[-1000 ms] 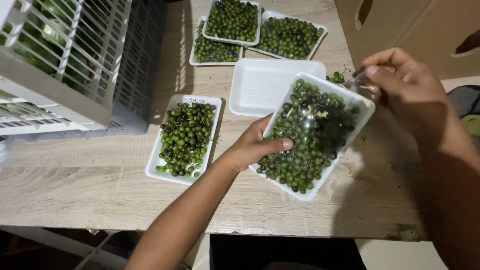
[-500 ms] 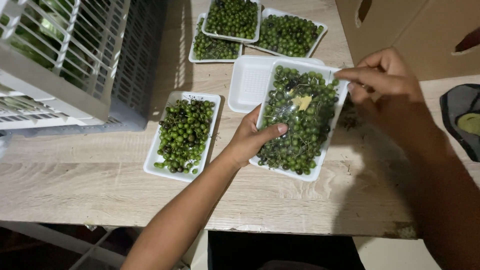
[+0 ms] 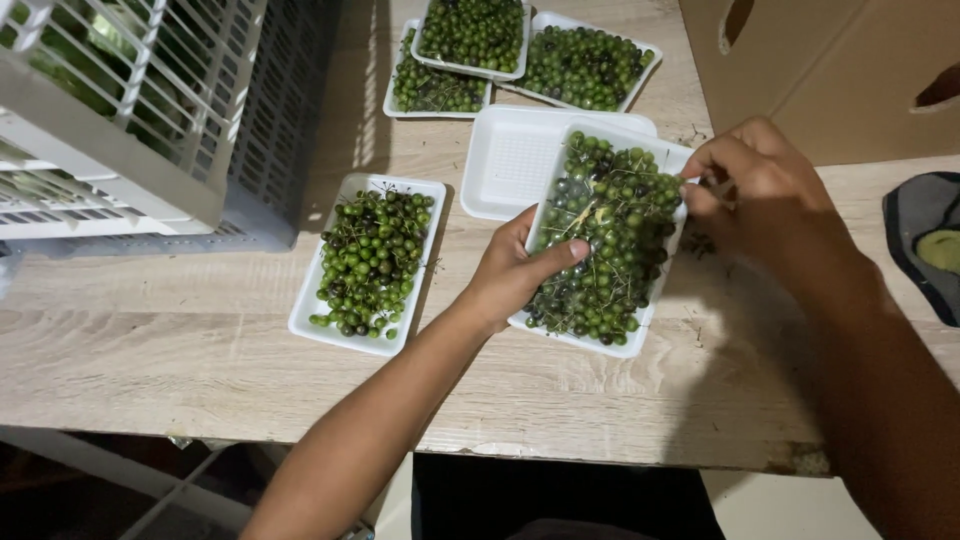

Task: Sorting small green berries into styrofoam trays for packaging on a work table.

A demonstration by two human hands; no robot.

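A: Starting at the left, what stands there?

B: A white slatted crate [image 3: 130, 110] at ten o'clock on the wooden surface [image 3: 180, 370]. Next to it, at about nine o'clock from the middle, lies a white tray of green berries [image 3: 368, 262], long axis running from seven to one o'clock.

A: And the left hand [image 3: 515, 275]?

B: It rests on the left edge of the full tray [image 3: 608, 240], thumb curled over the rim and onto the berries, the other fingers tucked under or behind the side. It has hold of that tray.

A: How does the full tray lie?

B: Near the middle, long axis from six to twelve o'clock, tipped slightly toward one. Its far end overlaps an empty white tray [image 3: 515, 160] lying beneath it at eleven o'clock.

A: The right hand [image 3: 770, 195]?

B: At three o'clock of the full tray, fingers bunched closed at its upper right corner. Whether they pinch the rim or a stem, I cannot tell.

A: Anything further back?

B: Three more berry trays [image 3: 520, 50] at twelve o'clock, a cardboard box [image 3: 830, 70] at two o'clock, and a dark cloth [image 3: 925, 235] at the right edge.
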